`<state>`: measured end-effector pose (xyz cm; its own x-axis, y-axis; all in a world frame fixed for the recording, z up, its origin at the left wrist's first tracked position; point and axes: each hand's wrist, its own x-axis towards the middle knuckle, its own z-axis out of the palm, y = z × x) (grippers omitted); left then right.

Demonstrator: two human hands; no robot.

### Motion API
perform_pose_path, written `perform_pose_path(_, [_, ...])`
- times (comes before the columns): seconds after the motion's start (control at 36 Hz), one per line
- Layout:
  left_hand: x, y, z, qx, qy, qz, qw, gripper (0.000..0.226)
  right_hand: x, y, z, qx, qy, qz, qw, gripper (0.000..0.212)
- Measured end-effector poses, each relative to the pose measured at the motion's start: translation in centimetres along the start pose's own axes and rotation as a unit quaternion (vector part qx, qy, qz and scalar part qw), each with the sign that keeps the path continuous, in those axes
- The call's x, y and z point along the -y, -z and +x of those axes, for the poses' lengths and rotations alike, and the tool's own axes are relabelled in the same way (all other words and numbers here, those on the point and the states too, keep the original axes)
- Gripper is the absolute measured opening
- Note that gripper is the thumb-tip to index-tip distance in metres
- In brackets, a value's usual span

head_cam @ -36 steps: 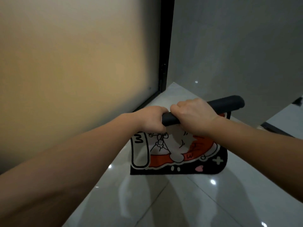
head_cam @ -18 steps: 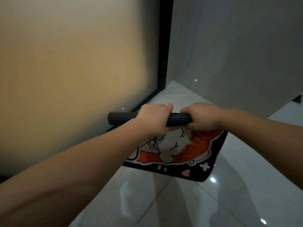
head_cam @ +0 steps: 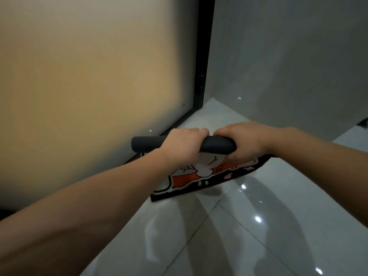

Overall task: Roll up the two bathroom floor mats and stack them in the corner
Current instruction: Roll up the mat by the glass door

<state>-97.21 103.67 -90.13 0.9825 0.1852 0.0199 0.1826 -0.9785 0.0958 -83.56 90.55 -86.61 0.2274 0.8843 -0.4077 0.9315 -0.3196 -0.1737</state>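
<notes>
A floor mat (head_cam: 185,179) with a black border and an orange-and-white cartoon print is partly rolled. Its rolled part is a dark grey tube (head_cam: 146,146) held level above the tiled floor. The loose end hangs below and slants down to the left. My left hand (head_cam: 182,144) grips the tube near its middle. My right hand (head_cam: 242,140) grips the right end, knuckles up, close beside the left. Only one mat is in view.
A frosted glass panel (head_cam: 89,86) in a black frame (head_cam: 205,56) stands on the left and meets a grey wall (head_cam: 288,56) at the corner (head_cam: 212,100) ahead. Glossy light tiles (head_cam: 249,226) cover the floor. A dark gap (head_cam: 362,122) shows at the far right.
The rolled tube has shifted from right of my hands to left of them. The hanging end has swung up and become shorter and more slanted. Both hands have stayed closed on the roll.
</notes>
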Motion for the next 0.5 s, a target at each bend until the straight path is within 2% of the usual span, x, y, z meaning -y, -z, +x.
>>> perform_pose_path(0.06, [-0.1, 0.1, 0.1, -0.031, -0.020, 0.012, 0.999, 0.027, -0.1, 0.1, -0.2, 0.025, -0.019, 0.063, 0.998, 0.043])
perform_pose_path(0.11, [0.0, 0.2, 0.3, -0.035, -0.035, 0.024, 0.998, 0.027, 0.0, -0.1, -0.2, 0.014, -0.028, 0.062, 0.998, 0.034])
perform_pose_path(0.17, [0.3, 0.4, 0.5, -0.015, -0.029, 0.027, 0.999, 0.031, 0.3, -0.5, -0.3, -0.033, -0.023, -0.002, 0.999, 0.028])
perform_pose_path(0.22, [0.6, 0.8, 0.8, 0.038, -0.008, 0.015, 0.999, 0.040, 0.5, -0.9, -0.4, -0.100, 0.000, -0.104, 0.990, 0.026])
perform_pose_path(0.31, [0.6, 1.3, 0.6, 0.136, 0.019, -0.102, 0.985, 0.051, 0.4, -1.2, -0.8, -0.196, 0.063, -0.226, 0.952, 0.019])
perform_pose_path(0.39, [0.7, 1.3, 0.5, 0.141, 0.028, -0.175, 0.974, 0.048, 0.0, -1.7, -0.8, -0.268, 0.112, -0.253, 0.923, 0.019])
perform_pose_path(0.44, [0.8, 1.0, 0.5, 0.127, 0.030, -0.147, 0.980, 0.040, 0.0, -2.2, -0.6, -0.258, 0.103, -0.243, 0.930, 0.024])
perform_pose_path(0.5, [0.9, 0.8, 0.4, 0.105, 0.032, -0.101, 0.989, 0.032, 0.3, -2.2, -0.5, -0.211, 0.073, -0.224, 0.949, 0.039])
